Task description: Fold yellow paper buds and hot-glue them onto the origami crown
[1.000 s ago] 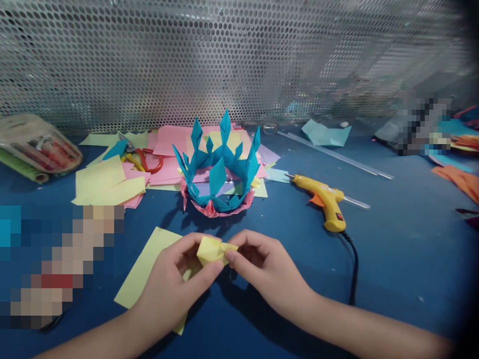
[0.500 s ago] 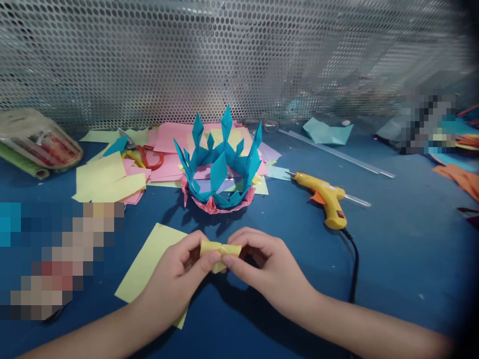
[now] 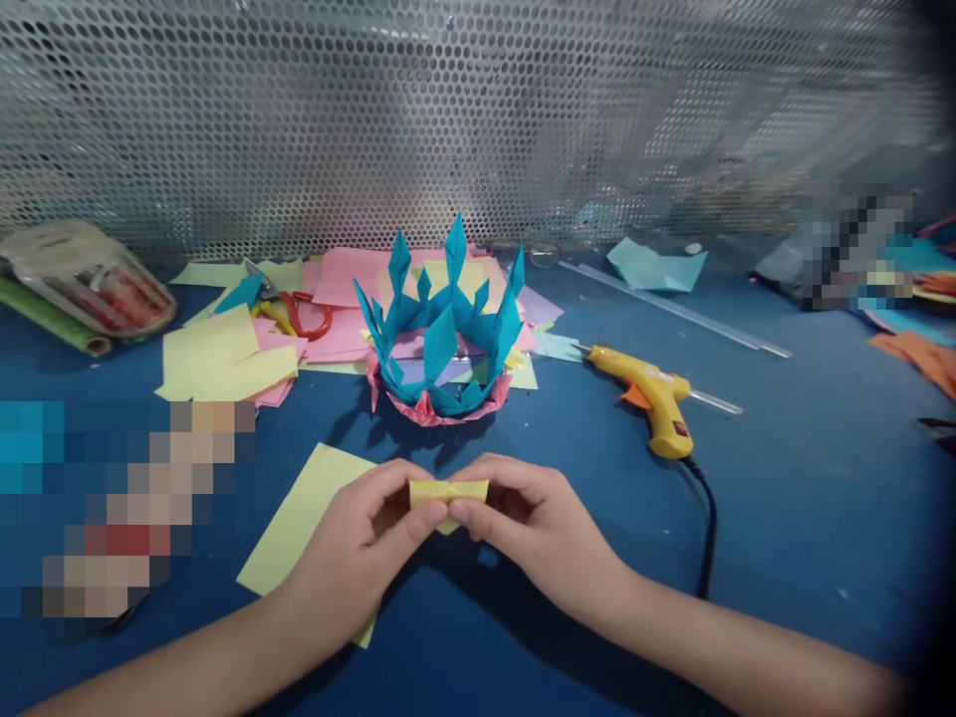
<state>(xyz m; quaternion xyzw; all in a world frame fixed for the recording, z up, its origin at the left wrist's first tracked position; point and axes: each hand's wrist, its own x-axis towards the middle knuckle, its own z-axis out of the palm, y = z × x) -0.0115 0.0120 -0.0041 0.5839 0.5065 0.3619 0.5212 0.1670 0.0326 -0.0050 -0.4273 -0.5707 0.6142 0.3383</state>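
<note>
Between both my hands is a small folded piece of yellow paper [image 3: 449, 491], its top edge level and its lower part behind my thumbs. My left hand [image 3: 373, 528] pinches its left half, and my right hand [image 3: 527, 513] pinches the right half; the thumbs nearly meet at the middle. Under my left wrist lies a flat pale yellow sheet [image 3: 291, 528], partly covered by my forearm. Just beyond my hands stands a blue folded-paper crown [image 3: 440, 349] with pointed tips and a pink paper band [image 3: 425, 410] around its base.
A yellow glue gun [image 3: 649, 393] with a black cord lies to the right. Behind the crown are loose pink sheets [image 3: 348, 279], yellow paper pieces [image 3: 213, 354] and red-handled scissors [image 3: 310, 319]. A clear jar [image 3: 97, 279] rests at far left. Clear sticks [image 3: 679, 314] lie at the back.
The folded yellow paper looks flatter and straighter along its top edge. Both thumbs have shifted slightly, still pinching it. The view has moved a little.
</note>
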